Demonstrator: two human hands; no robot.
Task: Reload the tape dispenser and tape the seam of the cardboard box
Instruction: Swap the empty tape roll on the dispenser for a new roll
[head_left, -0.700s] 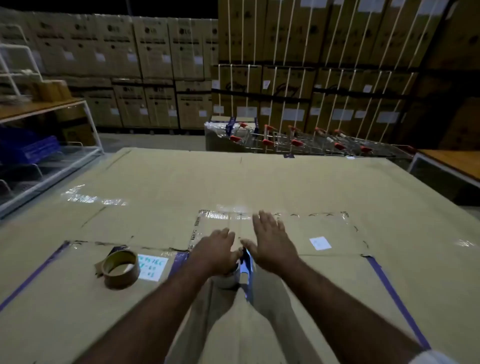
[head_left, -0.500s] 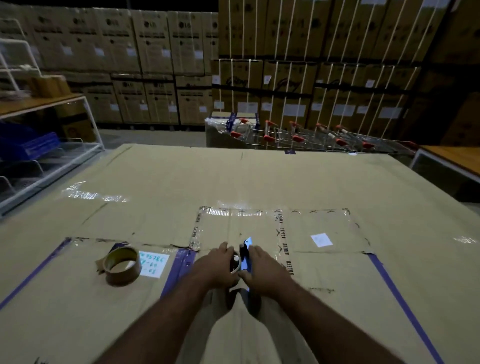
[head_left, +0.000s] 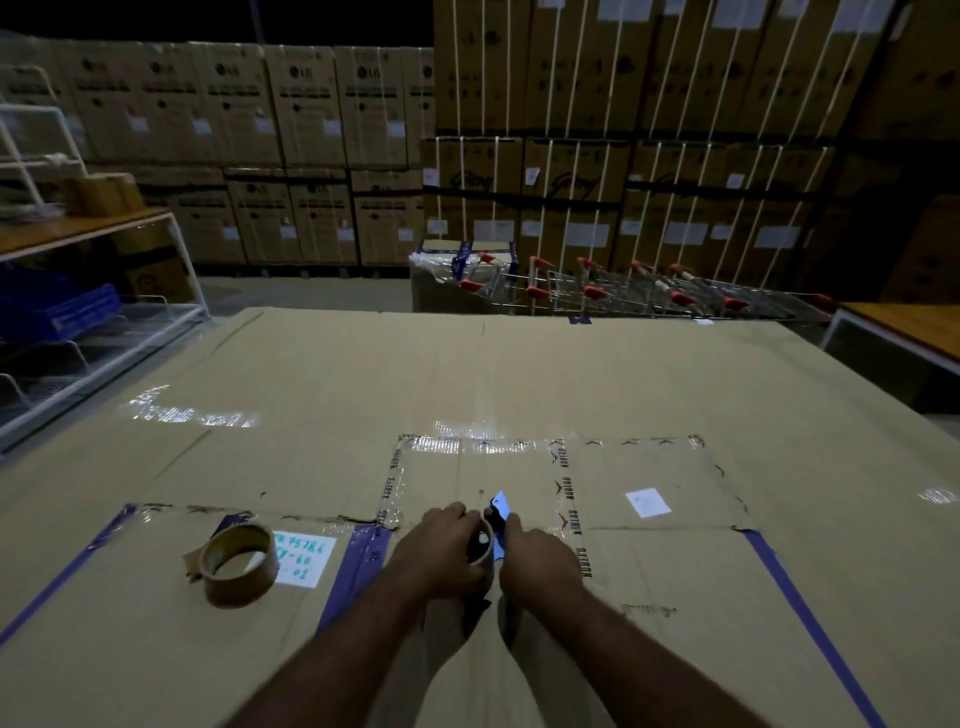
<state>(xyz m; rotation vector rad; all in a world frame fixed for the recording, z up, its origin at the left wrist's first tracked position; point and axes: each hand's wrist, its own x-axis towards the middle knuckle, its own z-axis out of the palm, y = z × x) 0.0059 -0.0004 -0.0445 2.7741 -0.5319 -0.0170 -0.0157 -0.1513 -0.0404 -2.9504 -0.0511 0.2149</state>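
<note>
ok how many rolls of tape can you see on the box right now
2. One loose brown tape roll lies on the cardboard box, left of the hands. A second roll sits in the dispenser between the left hand and right hand, mostly hidden.

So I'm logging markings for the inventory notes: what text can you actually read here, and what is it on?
"LG" logo: stacked cartons at back left.
"Godrej"-like script, blurred: strapped cartons.
Handwritten digits, roughly "75786", "-60", "-01", uncertain: white label beside the tape roll.
Repeated printed word: clear tape on the cardboard box, unreadable.
</note>
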